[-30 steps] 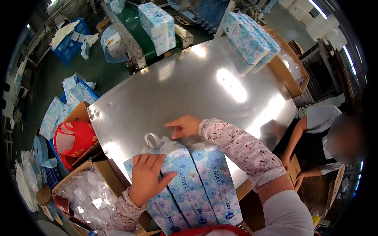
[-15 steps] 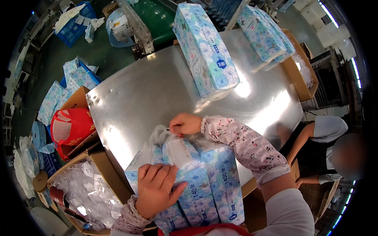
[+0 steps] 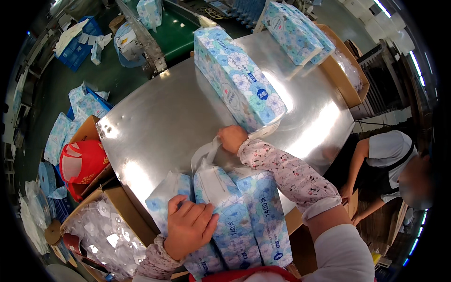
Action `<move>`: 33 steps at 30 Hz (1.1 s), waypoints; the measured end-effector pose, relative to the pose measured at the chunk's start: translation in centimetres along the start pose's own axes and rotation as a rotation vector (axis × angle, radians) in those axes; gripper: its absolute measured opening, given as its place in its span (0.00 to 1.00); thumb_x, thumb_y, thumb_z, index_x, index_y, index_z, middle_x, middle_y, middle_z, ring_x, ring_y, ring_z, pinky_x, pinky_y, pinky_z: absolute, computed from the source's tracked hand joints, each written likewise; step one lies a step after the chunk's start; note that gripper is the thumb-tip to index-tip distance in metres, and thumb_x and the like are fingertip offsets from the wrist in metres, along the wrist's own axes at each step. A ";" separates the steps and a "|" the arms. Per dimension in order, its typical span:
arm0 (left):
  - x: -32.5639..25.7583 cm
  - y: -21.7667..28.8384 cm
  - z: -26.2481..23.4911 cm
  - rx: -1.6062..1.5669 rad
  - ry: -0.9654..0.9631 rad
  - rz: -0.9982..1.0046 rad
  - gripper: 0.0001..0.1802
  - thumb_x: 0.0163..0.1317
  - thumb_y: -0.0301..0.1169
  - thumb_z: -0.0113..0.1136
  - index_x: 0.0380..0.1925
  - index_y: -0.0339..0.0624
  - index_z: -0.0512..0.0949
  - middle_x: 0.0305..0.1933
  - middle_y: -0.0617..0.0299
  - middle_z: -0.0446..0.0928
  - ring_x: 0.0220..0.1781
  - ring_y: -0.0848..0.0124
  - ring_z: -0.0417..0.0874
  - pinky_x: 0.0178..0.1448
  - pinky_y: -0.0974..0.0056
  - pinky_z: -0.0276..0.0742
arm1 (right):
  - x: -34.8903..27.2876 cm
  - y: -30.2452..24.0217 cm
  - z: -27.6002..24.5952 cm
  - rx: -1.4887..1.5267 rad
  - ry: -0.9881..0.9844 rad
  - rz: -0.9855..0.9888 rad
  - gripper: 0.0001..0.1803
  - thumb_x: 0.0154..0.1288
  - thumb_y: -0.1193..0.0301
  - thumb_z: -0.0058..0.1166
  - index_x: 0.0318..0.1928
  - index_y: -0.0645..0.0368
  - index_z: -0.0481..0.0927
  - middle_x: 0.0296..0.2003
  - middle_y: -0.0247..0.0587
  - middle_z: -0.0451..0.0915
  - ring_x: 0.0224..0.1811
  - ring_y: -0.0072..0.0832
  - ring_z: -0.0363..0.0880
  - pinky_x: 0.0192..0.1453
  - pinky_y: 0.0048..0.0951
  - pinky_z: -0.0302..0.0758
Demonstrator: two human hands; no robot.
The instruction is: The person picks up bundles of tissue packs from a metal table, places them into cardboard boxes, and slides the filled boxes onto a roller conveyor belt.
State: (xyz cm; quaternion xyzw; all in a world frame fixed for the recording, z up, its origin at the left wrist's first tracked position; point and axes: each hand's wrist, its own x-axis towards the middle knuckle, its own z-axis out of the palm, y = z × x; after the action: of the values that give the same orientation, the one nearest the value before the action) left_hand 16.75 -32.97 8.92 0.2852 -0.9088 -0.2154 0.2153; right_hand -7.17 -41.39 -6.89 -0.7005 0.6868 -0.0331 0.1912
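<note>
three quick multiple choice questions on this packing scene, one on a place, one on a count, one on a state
1. Where does the long blue floral tissue pack lie?
A. on the shiny metal table
B. in the red bag
C. on the floor

2. How many blue floral packs stand bundled under the left hand?
A. one
B. three
C. six

3. What is the right hand doing?
A. lying flat and open
B. closed on the clear plastic bag top
C. holding scissors

Answers: 1 A, it rests on the metal surface; 2 B, three packs show side by side; 3 B, fingers curl around the gathered plastic.
</note>
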 end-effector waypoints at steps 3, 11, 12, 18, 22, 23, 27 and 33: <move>-0.6 0.7 1.2 -0.136 0.132 -0.050 0.13 0.44 0.25 0.62 0.33 0.36 0.75 0.29 0.58 0.75 0.27 0.63 0.75 0.37 0.60 0.69 | -0.6 1.0 -1.6 0.385 -0.059 0.039 0.13 0.55 0.66 0.52 0.38 0.60 0.79 0.29 0.48 0.79 0.32 0.40 0.78 0.38 0.36 0.74; -0.3 1.4 0.8 -0.244 0.161 0.056 0.11 0.43 0.21 0.61 0.31 0.34 0.77 0.27 0.58 0.74 0.26 0.63 0.76 0.35 0.61 0.74 | -2.8 -1.1 -4.8 1.128 -0.798 -0.173 0.15 0.63 0.67 0.49 0.47 0.60 0.75 0.32 0.33 0.77 0.30 0.18 0.73 0.37 0.21 0.73; -0.4 1.5 0.7 -0.240 0.162 0.069 0.12 0.42 0.21 0.61 0.30 0.33 0.77 0.27 0.58 0.73 0.26 0.64 0.76 0.36 0.62 0.75 | -2.8 -1.2 -5.0 1.110 -0.796 -0.203 0.14 0.63 0.68 0.49 0.47 0.60 0.75 0.31 0.33 0.76 0.30 0.18 0.73 0.37 0.21 0.73; -0.7 3.8 -0.6 -0.320 0.209 0.105 0.09 0.43 0.19 0.60 0.28 0.35 0.77 0.27 0.57 0.74 0.28 0.60 0.77 0.35 0.59 0.76 | -3.8 -2.7 -8.0 0.910 -0.713 -0.199 0.10 0.61 0.70 0.50 0.40 0.61 0.78 0.26 0.30 0.76 0.28 0.18 0.72 0.34 0.20 0.72; -1.1 5.4 -2.6 -0.393 0.303 0.127 0.08 0.43 0.21 0.61 0.27 0.36 0.77 0.27 0.57 0.74 0.26 0.61 0.76 0.36 0.60 0.75 | -6.6 -4.5 -12.0 0.872 -0.418 -0.269 0.08 0.63 0.73 0.48 0.37 0.65 0.76 0.26 0.27 0.75 0.27 0.12 0.68 0.31 0.17 0.67; -1.2 5.7 -3.4 -0.456 0.312 0.127 0.08 0.44 0.22 0.62 0.27 0.36 0.77 0.27 0.57 0.74 0.26 0.62 0.76 0.36 0.60 0.75 | -7.6 -5.0 -13.0 0.930 -0.352 -0.263 0.07 0.63 0.73 0.49 0.36 0.65 0.76 0.26 0.27 0.75 0.27 0.11 0.68 0.31 0.16 0.67; -1.7 7.2 -6.4 -0.650 0.400 -0.071 0.12 0.46 0.23 0.61 0.34 0.35 0.76 0.35 0.56 0.74 0.36 0.68 0.75 0.44 0.65 0.72 | -12.9 -7.6 -17.1 1.184 -0.170 -0.253 0.06 0.60 0.73 0.52 0.34 0.64 0.77 0.23 0.29 0.75 0.27 0.12 0.67 0.31 0.18 0.67; -1.0 9.1 -6.7 -0.888 0.157 -0.213 0.13 0.52 0.25 0.61 0.39 0.32 0.75 0.39 0.57 0.73 0.41 0.70 0.73 0.47 0.69 0.68 | -22.6 -12.5 -20.4 0.848 0.133 -0.423 0.05 0.58 0.74 0.52 0.34 0.63 0.77 0.23 0.39 0.76 0.25 0.26 0.74 0.30 0.24 0.69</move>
State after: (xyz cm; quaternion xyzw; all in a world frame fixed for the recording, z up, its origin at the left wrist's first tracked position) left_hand 17.09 -27.43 18.79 0.2725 -0.6750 -0.5826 0.3615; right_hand -2.87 -24.12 20.74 -0.6815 0.4658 -0.3933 0.4048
